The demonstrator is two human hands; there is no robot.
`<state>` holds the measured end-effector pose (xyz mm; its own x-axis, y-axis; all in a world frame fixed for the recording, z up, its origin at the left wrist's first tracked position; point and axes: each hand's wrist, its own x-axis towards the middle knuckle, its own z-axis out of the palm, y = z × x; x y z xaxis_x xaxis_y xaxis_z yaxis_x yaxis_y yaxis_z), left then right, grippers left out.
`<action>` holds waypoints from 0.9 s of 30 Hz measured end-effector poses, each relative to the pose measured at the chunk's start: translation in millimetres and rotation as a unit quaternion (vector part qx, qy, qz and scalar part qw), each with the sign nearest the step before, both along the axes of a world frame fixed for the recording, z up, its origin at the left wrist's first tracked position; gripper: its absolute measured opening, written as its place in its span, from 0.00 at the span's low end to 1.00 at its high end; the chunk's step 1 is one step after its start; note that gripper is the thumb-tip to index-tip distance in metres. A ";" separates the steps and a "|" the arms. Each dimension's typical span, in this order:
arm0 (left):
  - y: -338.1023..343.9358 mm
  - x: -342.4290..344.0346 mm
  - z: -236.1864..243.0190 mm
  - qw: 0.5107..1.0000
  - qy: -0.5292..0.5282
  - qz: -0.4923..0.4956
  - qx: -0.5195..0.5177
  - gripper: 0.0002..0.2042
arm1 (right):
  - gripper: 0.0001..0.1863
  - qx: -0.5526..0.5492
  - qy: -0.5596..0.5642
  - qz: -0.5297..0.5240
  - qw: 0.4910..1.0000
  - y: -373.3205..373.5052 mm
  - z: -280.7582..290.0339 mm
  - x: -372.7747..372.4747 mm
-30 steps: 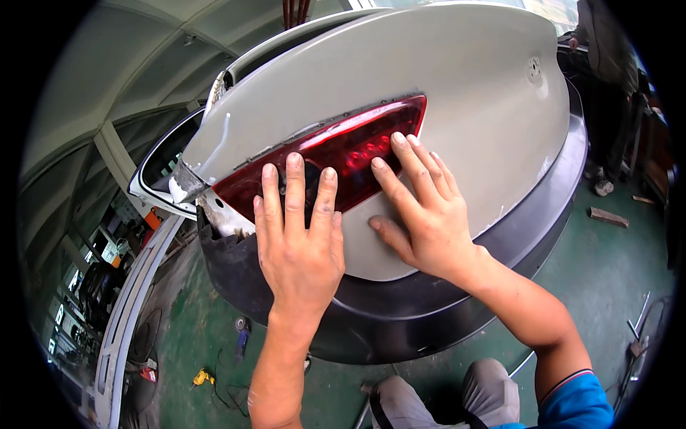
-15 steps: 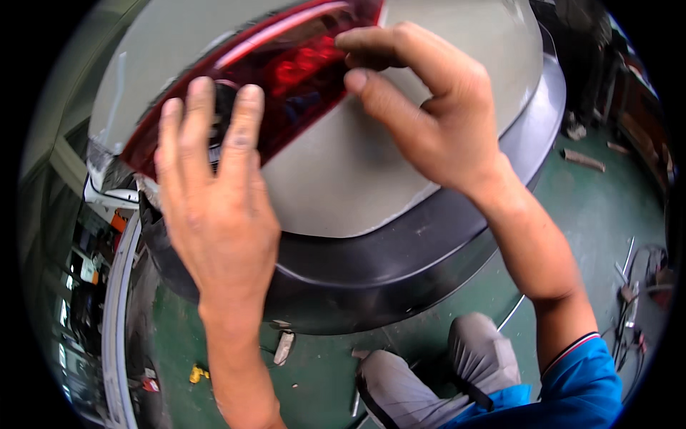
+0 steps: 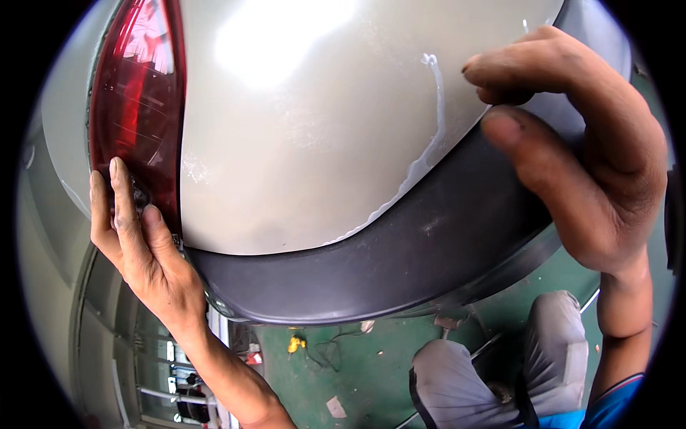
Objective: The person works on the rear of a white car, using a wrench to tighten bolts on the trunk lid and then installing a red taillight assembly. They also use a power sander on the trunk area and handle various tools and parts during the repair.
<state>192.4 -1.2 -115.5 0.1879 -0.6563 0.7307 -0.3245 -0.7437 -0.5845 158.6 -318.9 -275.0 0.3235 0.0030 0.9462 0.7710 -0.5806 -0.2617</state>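
Note:
A red tail light (image 3: 139, 79) is set at the left edge of a pale grey vehicle panel (image 3: 314, 143), which carries a whitish streak along its lower right. My left hand (image 3: 146, 254) rests on the lower part of the light, fingers extended. My right hand (image 3: 586, 164) hangs over the panel's right edge and the black plastic trim (image 3: 357, 279), fingers bent, thumb apart from them, nothing held; whether it touches the surface I cannot tell.
Below lies a green floor (image 3: 314, 390) with a yellow tool (image 3: 296, 344), a cord and scraps. My grey-trousered legs (image 3: 464, 379) are at the lower right. Metal frames and a glazed structure (image 3: 150, 372) show at the lower left.
The view has turned, putting the tail light upright at the left. My right hand has left the light for the panel's right edge; my left hand is still on the light.

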 end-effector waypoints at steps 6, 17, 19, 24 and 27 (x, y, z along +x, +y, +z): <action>11.7 6.8 6.5 0.999 0.031 0.014 0.021 0.20 | 0.16 0.007 0.017 0.014 1.000 6.9 -4.7 12.2; 12.0 0.9 17.0 0.999 0.033 -0.003 0.000 0.20 | 0.17 0.026 0.047 0.005 0.999 9.9 1.0 3.5; 13.5 1.5 18.9 1.000 0.019 -0.004 0.024 0.20 | 0.17 0.021 0.057 0.001 0.998 6.7 4.8 1.1; 19.9 -3.8 10.0 0.999 0.001 0.006 0.042 0.20 | 0.18 0.003 0.117 0.021 0.993 17.2 7.5 0.3; 8.5 -5.9 7.0 1.000 0.003 -0.017 0.008 0.21 | 0.17 -0.003 0.156 0.005 0.988 12.6 16.5 -10.9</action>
<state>186.5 7.3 -108.5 0.1690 -0.6746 0.7186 -0.3527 -0.7222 -0.5950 147.8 -306.3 -258.5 0.5986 0.0119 0.8010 0.6590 -0.5758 -0.4839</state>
